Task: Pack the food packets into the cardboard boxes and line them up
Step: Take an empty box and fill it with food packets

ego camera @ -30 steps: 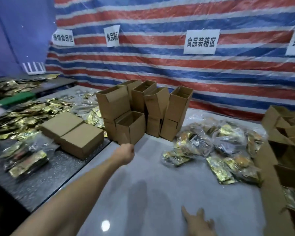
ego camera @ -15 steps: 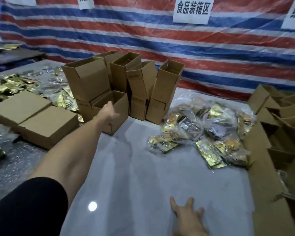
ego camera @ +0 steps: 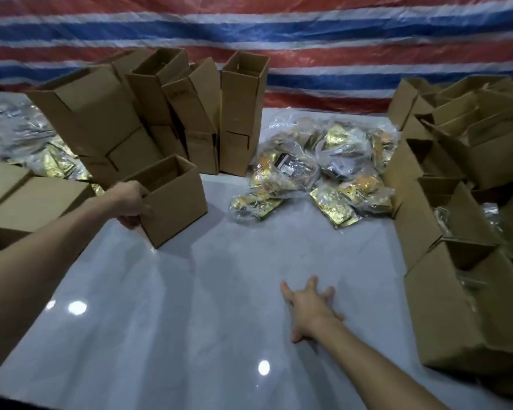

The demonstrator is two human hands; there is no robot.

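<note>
While pressing flat on the white table (ego camera: 190,321) with the right hand (ego camera: 310,307), fingers spread and released, holds nothing on that side. Further in and to the left, grasps 1 open cardboard box (ego camera: 178,205) with the left hand (ego camera: 131,202), fingers curled around its near left corner. Stands upright on the table, opening upward, long side running away toward the right. Beyond it, to the right and apart, the pile of food packets (ego camera: 317,173): straight ahead of the free right hand, so probably a forward reach with that one. At the back, stacks of empty boxes (ego camera: 243,113).
</note>
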